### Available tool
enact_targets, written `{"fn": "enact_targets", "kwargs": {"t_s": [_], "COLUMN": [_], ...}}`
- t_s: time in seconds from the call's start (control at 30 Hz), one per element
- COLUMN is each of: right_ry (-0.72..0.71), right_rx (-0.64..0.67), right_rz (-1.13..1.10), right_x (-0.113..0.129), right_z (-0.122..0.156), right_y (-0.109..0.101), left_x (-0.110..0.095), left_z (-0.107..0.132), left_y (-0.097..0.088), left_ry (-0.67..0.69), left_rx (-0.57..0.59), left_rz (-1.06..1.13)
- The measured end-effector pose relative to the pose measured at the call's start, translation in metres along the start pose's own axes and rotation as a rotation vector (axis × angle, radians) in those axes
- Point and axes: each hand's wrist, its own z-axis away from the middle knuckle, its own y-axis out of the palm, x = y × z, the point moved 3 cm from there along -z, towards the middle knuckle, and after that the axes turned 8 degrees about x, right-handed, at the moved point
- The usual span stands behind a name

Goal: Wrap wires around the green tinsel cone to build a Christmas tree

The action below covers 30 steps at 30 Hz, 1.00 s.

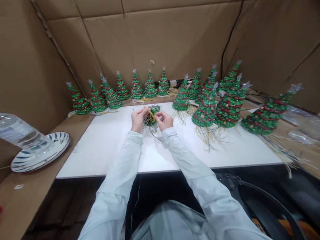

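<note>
Your left grip (139,120) and right grip (164,120) are both clenched, close together, with the fingertips pinching a tangled bundle of yellow and dark wires (149,117) between them. The bundle hangs in the air just above the white bench (96,155), and one dark strand (156,135) droops from it toward the surface. Just beyond the grips, a small green tinsel cone (155,109) sits against the bundle, though how the two join is hard to make out. Your pale sleeves (122,166) run back from both grips toward you.

Farther out, beyond the bench's far edge, a row of glittering green tinsel Christmas trees (136,87) stands on a wooden ledge, wound with red garland. To the right of your grips, more trees (205,109) lie tilted across the bench, with long straw-coloured strands (210,136) trailing from their bases. Well left of your grips, a blue-striped white plate (40,152) sits with a clear plastic water bottle (10,130) lying over it. Cardboard walls (165,42) surround everything.
</note>
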Motion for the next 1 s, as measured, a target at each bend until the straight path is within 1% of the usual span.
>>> {"fn": "enact_targets", "kwargs": {"t_s": [0.1,0.13,0.23,0.27,0.3,0.33,0.4,0.47,0.5,0.57,0.63,0.77,0.87,1.0], "right_ry": [0.102,0.145,0.257,0.278,0.285,0.274,0.210,0.109,0.053,-0.046,-0.092,-0.053,-0.041,-0.091], "right_rx": [-0.044,-0.022,0.130,0.156,0.148,0.109,-0.007,-0.090,-0.105,-0.085,-0.038,0.023,0.007,-0.033], "right_rz": [0.103,0.127,0.189,0.209,0.225,0.235,0.221,0.154,0.106,0.008,-0.079,-0.238,-0.247,-0.174], "right_x": [-0.005,-0.009,-0.018,-0.019,-0.020,-0.020,-0.016,-0.012,-0.011,-0.008,-0.008,-0.014,-0.018,-0.015], "right_z": [0.007,0.008,0.009,0.009,0.008,0.007,0.003,-0.002,-0.005,-0.011,-0.015,-0.020,-0.021,-0.020], "right_y": [-0.004,-0.004,0.000,0.000,-0.001,-0.002,-0.006,-0.008,-0.008,-0.005,-0.001,0.006,0.006,0.004], "left_x": [-0.003,-0.003,-0.004,-0.005,-0.005,-0.005,-0.006,-0.007,-0.007,-0.007,-0.007,-0.007,-0.007,-0.005], "left_z": [-0.002,-0.002,-0.003,-0.003,-0.003,-0.003,-0.002,-0.001,0.000,0.001,0.003,0.004,0.004,0.004], "left_y": [-0.004,-0.005,-0.008,-0.008,-0.008,-0.008,-0.007,-0.004,-0.002,0.002,0.004,0.007,0.007,0.007], "left_ry": [-0.002,-0.001,-0.002,-0.003,-0.007,-0.011,-0.013,0.007,0.025,0.059,0.076,0.076,0.052,0.009], "left_rx": [-0.071,-0.097,-0.143,-0.149,-0.149,-0.143,-0.100,-0.013,0.033,0.103,0.128,0.172,0.199,0.201], "left_rz": [0.080,0.102,0.139,0.141,0.137,0.128,0.090,0.000,-0.067,-0.215,-0.326,-0.400,-0.408,-0.425]}}
